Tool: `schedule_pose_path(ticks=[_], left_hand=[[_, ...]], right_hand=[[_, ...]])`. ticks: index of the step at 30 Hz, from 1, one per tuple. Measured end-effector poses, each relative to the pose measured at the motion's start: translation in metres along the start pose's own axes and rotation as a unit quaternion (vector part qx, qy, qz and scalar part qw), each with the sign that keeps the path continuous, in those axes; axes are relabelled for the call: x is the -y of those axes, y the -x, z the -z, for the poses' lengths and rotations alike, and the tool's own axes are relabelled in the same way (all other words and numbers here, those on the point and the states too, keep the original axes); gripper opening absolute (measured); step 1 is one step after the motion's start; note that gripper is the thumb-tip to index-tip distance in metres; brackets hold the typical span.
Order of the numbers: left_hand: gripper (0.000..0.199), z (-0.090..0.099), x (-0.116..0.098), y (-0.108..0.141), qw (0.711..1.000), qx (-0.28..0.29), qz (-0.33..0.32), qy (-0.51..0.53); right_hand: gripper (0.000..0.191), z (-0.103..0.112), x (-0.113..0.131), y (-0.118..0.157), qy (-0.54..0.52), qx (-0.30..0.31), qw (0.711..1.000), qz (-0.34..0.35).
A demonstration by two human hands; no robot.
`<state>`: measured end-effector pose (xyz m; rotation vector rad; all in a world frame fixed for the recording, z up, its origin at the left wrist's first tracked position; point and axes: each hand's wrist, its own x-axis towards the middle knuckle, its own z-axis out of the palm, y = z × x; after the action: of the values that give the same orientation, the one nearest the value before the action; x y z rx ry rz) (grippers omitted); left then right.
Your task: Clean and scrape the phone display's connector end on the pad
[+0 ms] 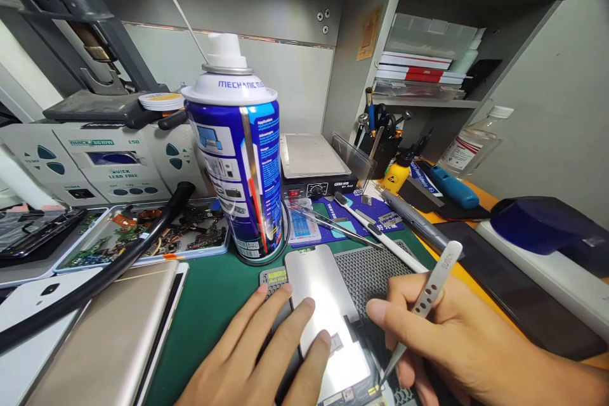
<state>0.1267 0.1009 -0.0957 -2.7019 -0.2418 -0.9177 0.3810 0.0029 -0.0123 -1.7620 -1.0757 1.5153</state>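
Observation:
A phone display panel (pixel 320 282), its silvery metal back facing up, lies on a grey textured mat (pixel 375 276). My left hand (pixel 266 355) rests on the panel's left side with fingers spread, the fingertips on its metal surface. Pinched in my right hand (pixel 451 330) is a pair of metal tweezers (pixel 436 279) with round holes in the handle. The tweezers point down at the panel's lower right, where flex cable and small gold contacts show. Whether the tips touch them I cannot tell. The panel's bottom end runs out of view.
A tall blue spray can (pixel 235 171) stands behind my left hand. Farther back are a hot-air station (pixel 114 162) and a small heating plate (pixel 316 155). A black hose (pixel 128 254) crosses stacked devices at left. A toothbrush (pixel 375 228) lies beyond the mat, near a grey pen-shaped tool (pixel 419 219).

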Motion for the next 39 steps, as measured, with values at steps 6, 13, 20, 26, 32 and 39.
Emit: schedule_pose_path(ticks=[6, 13, 20, 26, 32, 39], left_hand=[[0.027, 0.004, -0.003, -0.003, 1.0, 0.019, -0.001, -0.002], [0.03, 0.013, -0.004, -0.008, 0.999, 0.038, 0.01, 0.015], [0.032, 0.013, -0.002, -0.007, 0.999, 0.04, -0.001, 0.008], [0.029, 0.011, -0.003, -0.007, 1.0, 0.024, 0.005, 0.006], [0.028, 0.01, -0.001, -0.007, 1.0, 0.021, -0.002, -0.002], [0.03, 0.012, 0.0, -0.006, 0.999, 0.033, 0.002, 0.015]], right_hand=[[0.058, 0.001, 0.0, -0.001, 0.02, -0.011, 1.0, 0.008], [0.057, 0.0, -0.006, -0.002, 0.009, -0.001, 1.0, 0.016], [0.059, 0.0, -0.006, -0.006, 0.005, -0.03, 1.0, -0.004], [0.058, -0.001, -0.006, -0.004, 0.021, -0.027, 0.999, 0.003], [0.057, -0.002, -0.007, -0.004, -0.006, -0.012, 1.0, 0.026], [0.06, 0.0, -0.019, -0.005, 0.001, -0.029, 0.999, 0.028]])
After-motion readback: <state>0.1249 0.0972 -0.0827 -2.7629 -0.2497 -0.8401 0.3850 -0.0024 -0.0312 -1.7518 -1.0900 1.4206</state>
